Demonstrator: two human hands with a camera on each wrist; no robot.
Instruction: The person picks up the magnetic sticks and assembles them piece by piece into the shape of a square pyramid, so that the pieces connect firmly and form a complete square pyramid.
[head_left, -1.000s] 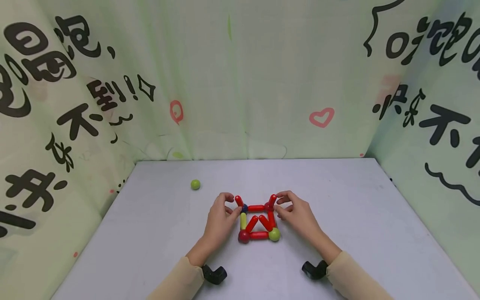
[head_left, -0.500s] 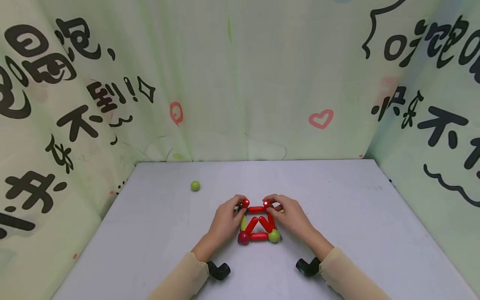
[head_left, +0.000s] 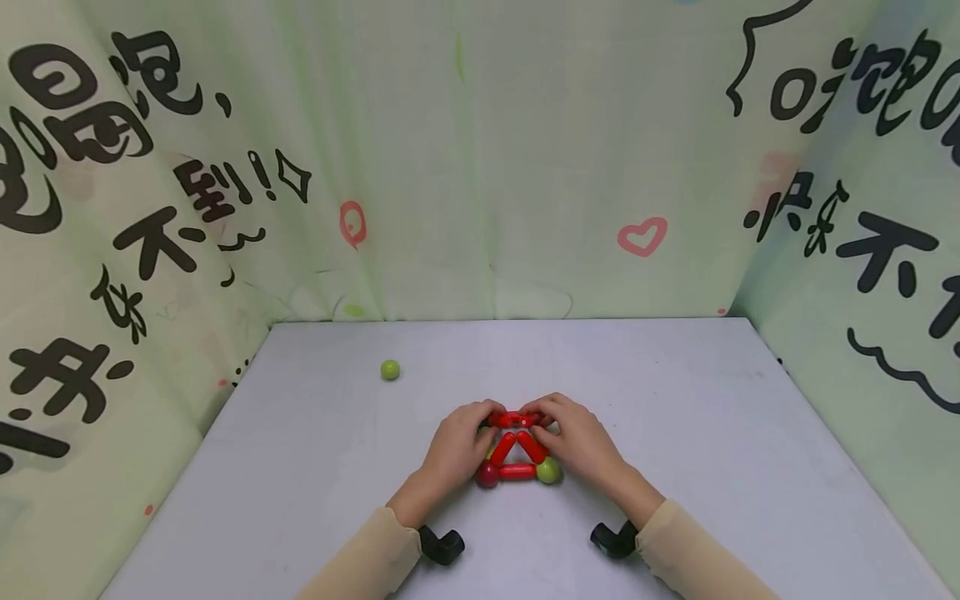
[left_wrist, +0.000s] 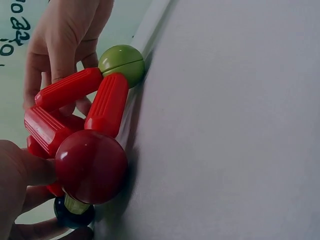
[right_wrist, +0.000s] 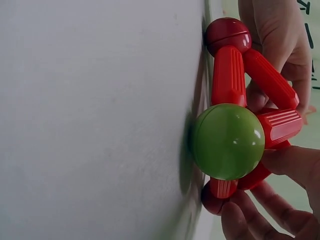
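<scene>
A small frame of red rods and coloured balls stands on the table between both hands. Its near corners are a dark red ball (head_left: 487, 475) and a green ball (head_left: 549, 471), joined by a red rod (head_left: 517, 472). From these corners two red rods (head_left: 503, 448) lean together, tips almost meeting. My left hand (head_left: 459, 442) pinches the far-left slanted red rod, and my right hand (head_left: 577, 437) the far-right one; fingers largely cover both. The left wrist view shows a dark blue ball (left_wrist: 62, 214) by the left fingers. Another dark red ball (right_wrist: 212, 200) touches the right fingers.
A loose green ball (head_left: 390, 369) lies at the back left of the white table (head_left: 675, 417). Fabric walls with black writing enclose the back and sides. A black wrist camera (head_left: 442, 546) sits on the left wrist, another (head_left: 615, 542) on the right.
Both hands have moved inward, toward each other. The two far rods, splayed outward a second ago, are now gripped and tilted in over the frame's far side.
</scene>
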